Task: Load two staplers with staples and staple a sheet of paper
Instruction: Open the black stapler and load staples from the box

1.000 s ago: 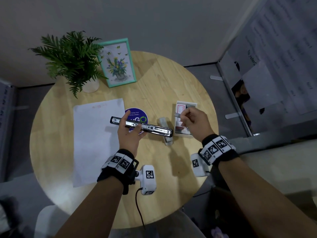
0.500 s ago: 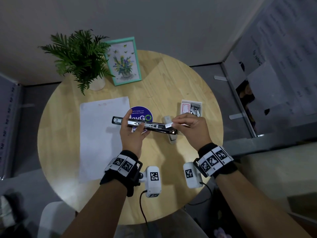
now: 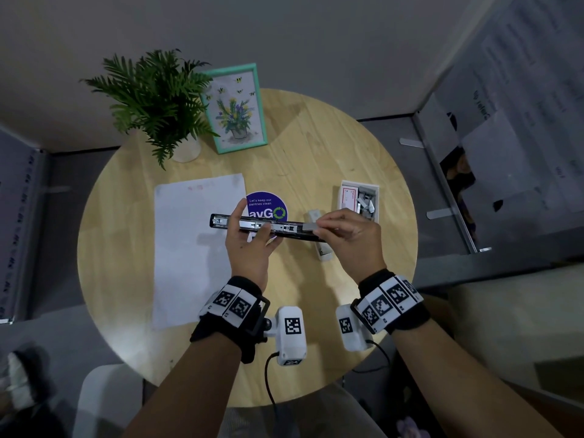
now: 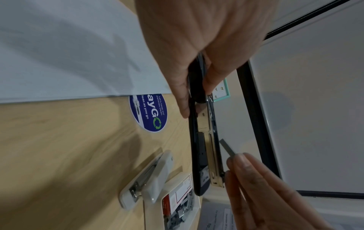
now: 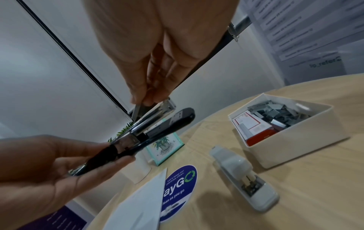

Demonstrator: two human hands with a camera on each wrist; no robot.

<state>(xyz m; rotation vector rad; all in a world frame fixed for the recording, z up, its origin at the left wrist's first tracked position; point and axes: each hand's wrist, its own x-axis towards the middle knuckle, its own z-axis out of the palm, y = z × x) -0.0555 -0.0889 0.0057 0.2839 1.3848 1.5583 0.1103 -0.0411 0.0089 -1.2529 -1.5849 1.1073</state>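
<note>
Round table (image 3: 331, 147), "Let's keep our pantries clean" sticker (image 3: 267, 207)

Left hand (image 3: 249, 245) is gripping the opened-out black stapler (image 3: 268, 227) mid-length, up off the bench (image 3: 331, 147). Right hand (image 3: 350, 235) pinches a staple strip (image 3: 311, 227) at the stapler's end nearest it. White stapler (image 3: 319, 235) lies under that hand, staple box (image 3: 358, 197) just beyond it.
</note>
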